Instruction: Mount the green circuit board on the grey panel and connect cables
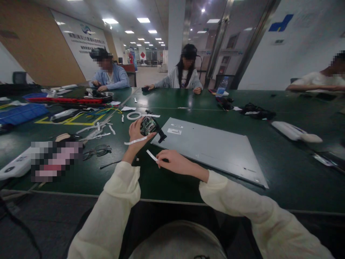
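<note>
My left hand point(136, 136) is closed around a green circuit board in a black frame point(151, 126), raised over the table. A white strip point(136, 140) lies across the base of that hand's thumb, and another pale strip sticks out by the board's top. Between the fingertips of my right hand point(171, 160) is a short white strip of tape point(152, 155), its free end pointing toward the board. Just beyond the left hand, a white tape roll point(134, 115) rests on the table.
A flat grey metal panel point(210, 147) lies to the right. Loose white strips point(98, 131), eyeglasses point(99, 151) and a blue tray point(23, 114) are at the left. A water bottle point(221, 87) stands at the far side, where two people sit; another sits at right.
</note>
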`<state>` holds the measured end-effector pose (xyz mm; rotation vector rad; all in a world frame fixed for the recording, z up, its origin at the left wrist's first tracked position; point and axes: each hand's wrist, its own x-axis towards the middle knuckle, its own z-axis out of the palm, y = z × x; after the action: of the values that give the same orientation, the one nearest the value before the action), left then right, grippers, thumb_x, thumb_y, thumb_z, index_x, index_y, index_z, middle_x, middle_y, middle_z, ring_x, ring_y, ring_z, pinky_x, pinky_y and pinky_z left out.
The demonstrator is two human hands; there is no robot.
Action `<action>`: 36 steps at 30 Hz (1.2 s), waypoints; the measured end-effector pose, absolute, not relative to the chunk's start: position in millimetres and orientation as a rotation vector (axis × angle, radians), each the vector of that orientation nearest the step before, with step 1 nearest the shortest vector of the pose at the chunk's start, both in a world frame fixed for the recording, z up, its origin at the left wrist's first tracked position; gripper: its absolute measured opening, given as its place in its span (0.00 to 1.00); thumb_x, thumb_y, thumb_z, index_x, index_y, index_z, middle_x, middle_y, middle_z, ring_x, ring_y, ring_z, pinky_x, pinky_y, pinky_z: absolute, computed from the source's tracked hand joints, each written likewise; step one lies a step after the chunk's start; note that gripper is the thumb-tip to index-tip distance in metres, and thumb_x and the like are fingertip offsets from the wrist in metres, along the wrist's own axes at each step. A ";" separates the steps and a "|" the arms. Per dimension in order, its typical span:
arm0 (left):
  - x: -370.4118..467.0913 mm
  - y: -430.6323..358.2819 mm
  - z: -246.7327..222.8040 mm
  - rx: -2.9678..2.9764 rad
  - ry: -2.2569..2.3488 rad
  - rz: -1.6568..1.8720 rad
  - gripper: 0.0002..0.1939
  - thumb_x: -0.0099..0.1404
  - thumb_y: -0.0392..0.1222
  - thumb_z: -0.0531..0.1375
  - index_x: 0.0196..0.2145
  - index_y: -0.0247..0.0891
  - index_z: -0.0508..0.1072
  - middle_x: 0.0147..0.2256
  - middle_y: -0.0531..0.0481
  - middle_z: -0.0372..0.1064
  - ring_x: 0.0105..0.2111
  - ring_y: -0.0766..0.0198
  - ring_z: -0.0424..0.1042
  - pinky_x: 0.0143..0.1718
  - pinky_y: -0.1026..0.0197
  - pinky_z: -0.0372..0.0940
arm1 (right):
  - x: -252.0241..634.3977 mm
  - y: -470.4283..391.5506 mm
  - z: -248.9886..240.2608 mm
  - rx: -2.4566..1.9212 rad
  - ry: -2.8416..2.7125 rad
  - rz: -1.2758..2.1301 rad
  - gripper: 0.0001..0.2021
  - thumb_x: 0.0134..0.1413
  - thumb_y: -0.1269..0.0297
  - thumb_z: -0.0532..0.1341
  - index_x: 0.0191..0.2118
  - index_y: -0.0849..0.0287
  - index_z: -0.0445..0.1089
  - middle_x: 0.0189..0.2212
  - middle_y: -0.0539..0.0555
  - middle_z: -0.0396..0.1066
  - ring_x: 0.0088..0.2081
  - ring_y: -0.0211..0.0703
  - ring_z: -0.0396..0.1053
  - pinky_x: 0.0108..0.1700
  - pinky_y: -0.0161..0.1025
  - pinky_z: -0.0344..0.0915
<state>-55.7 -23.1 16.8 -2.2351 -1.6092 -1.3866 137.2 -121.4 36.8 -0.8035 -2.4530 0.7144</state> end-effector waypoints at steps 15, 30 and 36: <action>-46.9 -26.1 10.8 -2.381 -1.584 -1.172 0.45 0.47 0.61 0.62 0.58 0.38 0.55 0.54 0.41 0.57 0.55 0.48 0.53 0.57 0.48 0.46 | 417.1 -105.5 -17.5 -1.953 -1.445 -0.049 0.22 0.43 0.53 0.53 0.42 0.64 0.60 0.42 0.67 0.62 0.50 0.59 0.59 0.52 0.52 0.56; -29.1 -41.3 23.1 -2.543 -1.606 -0.919 0.47 0.47 0.63 0.60 0.60 0.40 0.52 0.56 0.40 0.53 0.56 0.45 0.50 0.57 0.43 0.45 | 420.0 -127.6 -35.5 -1.927 -1.492 -0.171 0.22 0.49 0.50 0.50 0.45 0.60 0.57 0.51 0.65 0.54 0.57 0.56 0.50 0.55 0.53 0.53; -23.4 -45.4 23.9 -2.584 -1.595 -0.857 0.48 0.45 0.62 0.62 0.60 0.44 0.52 0.57 0.40 0.52 0.57 0.43 0.49 0.58 0.41 0.44 | 416.6 -105.9 -32.5 -1.855 -1.538 -0.083 0.19 0.50 0.52 0.50 0.44 0.58 0.58 0.50 0.62 0.56 0.56 0.54 0.52 0.56 0.52 0.53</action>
<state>-23.4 -45.4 23.9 -2.5836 -1.5949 -0.8574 416.6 -105.9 -32.5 -1.8546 -1.5384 -0.0827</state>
